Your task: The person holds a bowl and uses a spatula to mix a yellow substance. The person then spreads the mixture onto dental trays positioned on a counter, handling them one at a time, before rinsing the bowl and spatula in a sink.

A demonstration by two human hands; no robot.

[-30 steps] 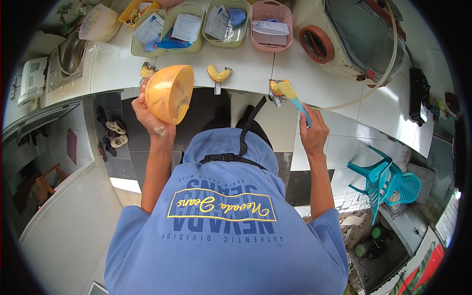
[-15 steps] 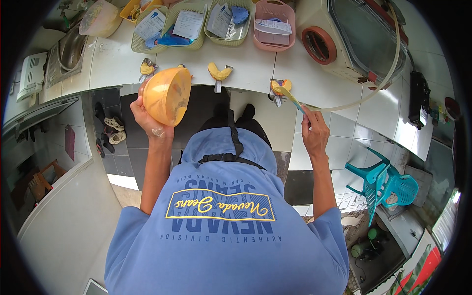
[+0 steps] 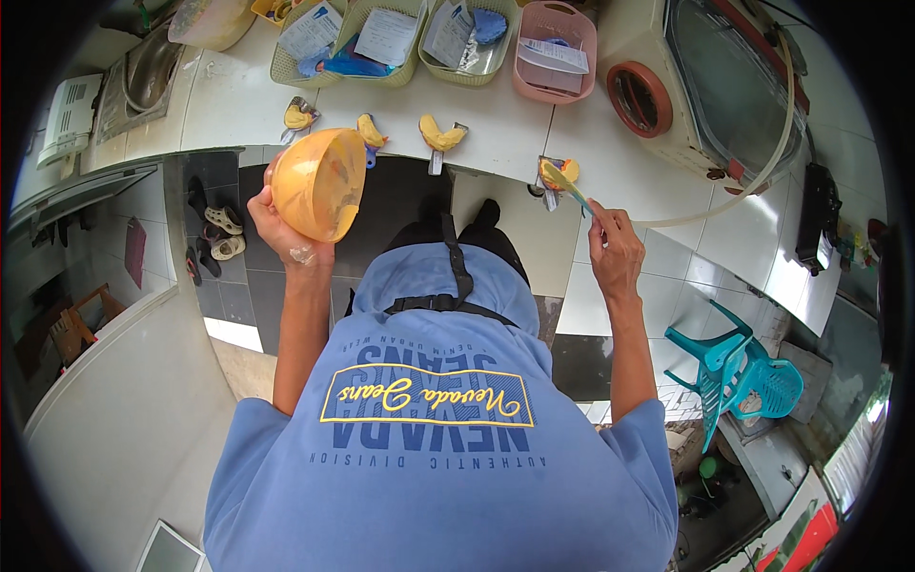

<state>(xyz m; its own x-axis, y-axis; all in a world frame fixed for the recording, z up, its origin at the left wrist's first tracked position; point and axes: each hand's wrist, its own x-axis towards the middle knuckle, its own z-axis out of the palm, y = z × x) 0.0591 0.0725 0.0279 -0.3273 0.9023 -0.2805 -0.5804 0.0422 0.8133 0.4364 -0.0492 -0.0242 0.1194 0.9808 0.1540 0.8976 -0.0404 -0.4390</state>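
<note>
My left hand is closed round a flexible orange mixing bowl, tilted so its opening faces right; paste residue coats its inside. In my right hand is a mixing spatula with a yellowish end. That end reaches an impression tray filled with yellow paste at the counter's front edge; whether it touches the paste I cannot tell. Three similar filled trays lie to the left: one in the middle, one beside the bowl, and one farther left. A white smear marks my left wrist.
The white tiled counter curves across the front. Behind the trays stand green baskets and a pink basket with papers. A bulky cabinet with a round red-rimmed port and a hose stands right. Teal plastic chairs are on the floor.
The view has shifted slightly, so the counter things sit farther right. The bowl has moved a little left relative to the trays, uncovering one. The spatula stays at the right-hand tray.
</note>
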